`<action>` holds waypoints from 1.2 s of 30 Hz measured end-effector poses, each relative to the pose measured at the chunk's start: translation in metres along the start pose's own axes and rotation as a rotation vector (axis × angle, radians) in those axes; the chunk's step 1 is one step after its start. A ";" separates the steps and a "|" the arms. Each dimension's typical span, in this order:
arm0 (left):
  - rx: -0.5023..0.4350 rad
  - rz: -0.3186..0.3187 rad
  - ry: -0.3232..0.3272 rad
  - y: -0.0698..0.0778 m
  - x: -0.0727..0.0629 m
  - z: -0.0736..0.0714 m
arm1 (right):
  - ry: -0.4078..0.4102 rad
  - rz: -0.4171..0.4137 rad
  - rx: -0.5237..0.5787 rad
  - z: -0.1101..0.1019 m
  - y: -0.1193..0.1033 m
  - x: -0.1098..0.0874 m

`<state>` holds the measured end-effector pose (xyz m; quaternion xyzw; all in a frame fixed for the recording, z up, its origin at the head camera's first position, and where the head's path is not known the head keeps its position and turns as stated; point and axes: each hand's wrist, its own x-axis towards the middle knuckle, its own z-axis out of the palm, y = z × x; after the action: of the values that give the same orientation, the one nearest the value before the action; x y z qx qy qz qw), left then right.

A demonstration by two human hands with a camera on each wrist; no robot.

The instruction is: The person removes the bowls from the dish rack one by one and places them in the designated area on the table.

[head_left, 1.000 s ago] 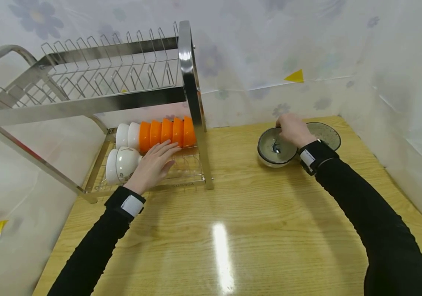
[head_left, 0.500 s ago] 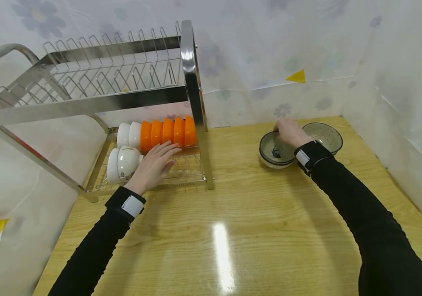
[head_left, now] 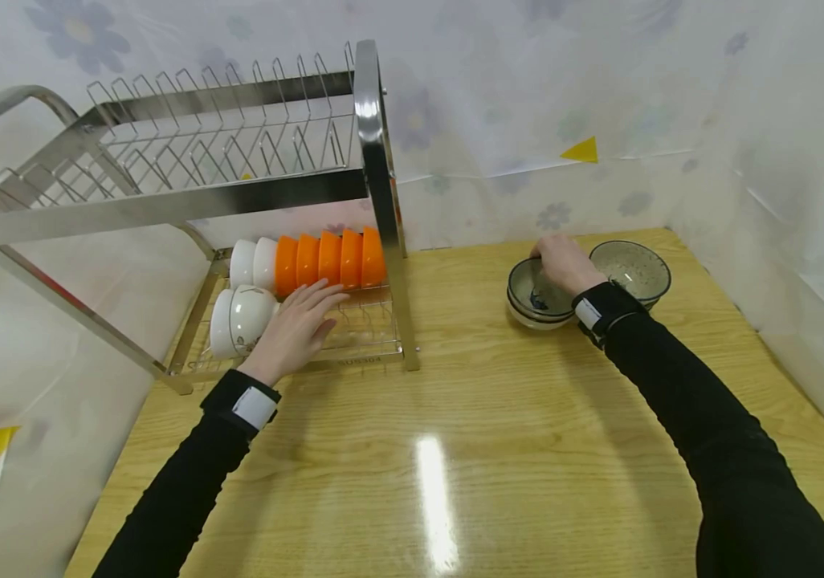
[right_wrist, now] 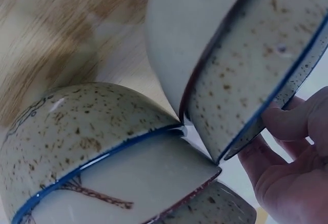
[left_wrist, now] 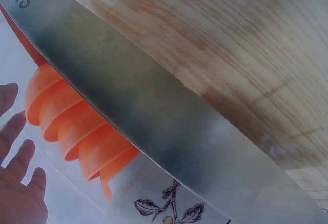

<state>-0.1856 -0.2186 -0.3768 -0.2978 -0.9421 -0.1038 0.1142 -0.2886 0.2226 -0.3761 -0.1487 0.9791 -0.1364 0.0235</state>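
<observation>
My right hand (head_left: 564, 261) pinches the far rim of the top speckled bowl (head_left: 531, 285), which has a dark fish-like mark inside. This bowl sits, slightly tilted, in a stack; in the right wrist view the thumb and fingers (right_wrist: 284, 121) grip its edge, above a blue-rimmed speckled bowl (right_wrist: 241, 80) and a white bowl (right_wrist: 174, 34). Over the rack's lower shelf my left hand (head_left: 296, 325) is spread, fingers extended, near the orange bowls (head_left: 328, 261) and white bowls (head_left: 242, 321) standing on edge there. Whether it touches any is unclear.
A second stack of bowls (head_left: 636, 269) stands right beside the first, partly behind the right wrist. The two-tier steel dish rack (head_left: 376, 160) fills the left, with upright wires on top. Patterned sheeting (head_left: 484, 96) covers the walls behind the wooden table (head_left: 491, 449).
The top bowl in the right hand has tilted a little, and more of the rims beneath shows. The right hand has shifted slightly left. My left hand has barely moved.
</observation>
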 end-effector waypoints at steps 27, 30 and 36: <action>-0.048 -0.402 0.198 -0.007 -0.011 -0.016 | 0.071 -0.047 0.185 -0.011 -0.002 -0.025; -0.056 -0.446 0.242 -0.008 -0.012 -0.018 | 0.087 -0.053 0.216 -0.013 -0.003 -0.030; -0.084 -0.529 0.254 -0.010 -0.015 -0.025 | 0.116 -0.060 0.262 -0.015 -0.001 -0.038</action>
<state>-0.1756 -0.2408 -0.3584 -0.0311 -0.9600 -0.2052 0.1879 -0.2537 0.2366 -0.3607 -0.1652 0.9478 -0.2722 -0.0179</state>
